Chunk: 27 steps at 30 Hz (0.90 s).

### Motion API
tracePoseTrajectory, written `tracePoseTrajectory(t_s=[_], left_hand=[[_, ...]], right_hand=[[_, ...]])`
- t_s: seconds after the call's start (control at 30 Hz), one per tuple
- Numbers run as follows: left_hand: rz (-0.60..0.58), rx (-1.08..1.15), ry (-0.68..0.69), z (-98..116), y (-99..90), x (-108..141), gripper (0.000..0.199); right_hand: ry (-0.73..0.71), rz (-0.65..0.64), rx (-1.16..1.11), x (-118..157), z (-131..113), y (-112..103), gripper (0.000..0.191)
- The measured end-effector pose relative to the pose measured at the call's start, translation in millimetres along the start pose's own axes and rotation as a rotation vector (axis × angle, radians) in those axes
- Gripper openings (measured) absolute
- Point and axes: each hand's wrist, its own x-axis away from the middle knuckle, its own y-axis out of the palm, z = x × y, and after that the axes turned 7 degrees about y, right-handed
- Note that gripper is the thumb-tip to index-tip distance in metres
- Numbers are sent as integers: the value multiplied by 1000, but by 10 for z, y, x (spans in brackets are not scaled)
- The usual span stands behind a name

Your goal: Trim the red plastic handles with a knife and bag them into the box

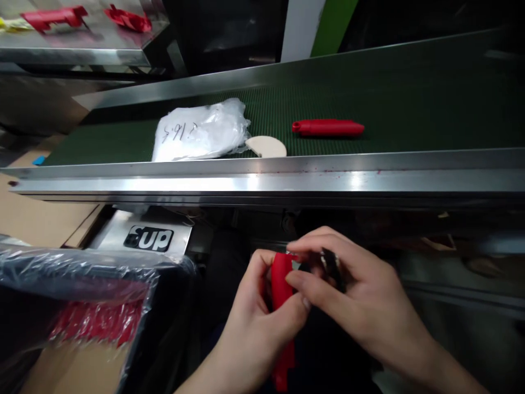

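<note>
My left hand (264, 328) is closed round a long red plastic part (282, 279), which stands roughly upright in front of my lap. Its lower end shows beneath the palm. My right hand (348, 284) is closed, with thumb and forefinger pinching at the upper edge of this part. Within the right hand's curled fingers sits a small black object with shiny metal bits (331, 267). Its exact kind is hard to make out, being mostly covered by the fingers.
Ahead runs a green ribbed conveyor belt (410, 115) with a metal rim (229, 178). On it lie a white plastic bag (192, 131), a cream half-disc (268, 146) and another red part (328, 128). At lower left stands a plastic-lined bin (150, 306) with red pieces (98, 323).
</note>
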Motion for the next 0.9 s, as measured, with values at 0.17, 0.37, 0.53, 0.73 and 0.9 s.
tracePoseTrajectory(t_s=[0.17,0.37,0.53,0.73,0.9], left_hand=[[-44,21,-49,30,57,53,28],[-64,44,-11,31,-9,25,22],[-73,48,25,50,-47,33,24],[-35,13,-6,76,-4,61,29],[-22,-22,-2,80,23,66,30]], right_hand=[[59,31,-76,-75,50,-21,17],[-135,96,112,85,193,-131,36],[-462,103,431,154,175,-197,41],[-504,117,507,176,181,-198,43],[-519,112,493,195,215,-201,45]])
